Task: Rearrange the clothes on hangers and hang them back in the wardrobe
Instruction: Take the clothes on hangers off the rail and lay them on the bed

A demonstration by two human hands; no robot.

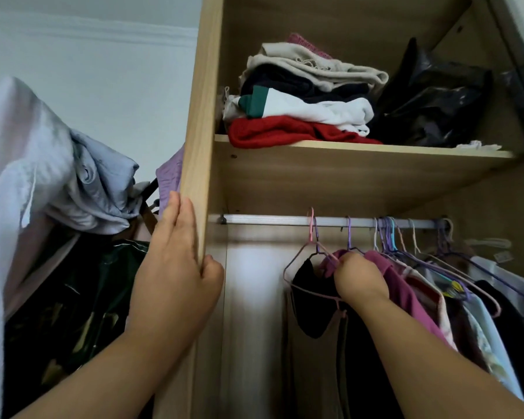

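Note:
A metal rail (270, 220) runs across the wooden wardrobe under a shelf. Several wire hangers hang on it, crowded to the right. A pink hanger (297, 261) carries a black garment (312, 297) at the left end of the row. My right hand (359, 278) pinches the collar of a magenta garment (400, 285) on a purple hanger (349, 234) right beside it. My left hand (176, 258) holds the wardrobe's left side panel (198, 116), fingers flat on the outside and thumb hooked round the front edge.
Folded clothes (300, 107) and a black plastic bag (436, 107) lie on the upper shelf (360, 152). Left of the wardrobe, pale grey and lilac clothes (82, 182) are heaped over dark items. More hung garments (481, 297) fill the right side of the rail.

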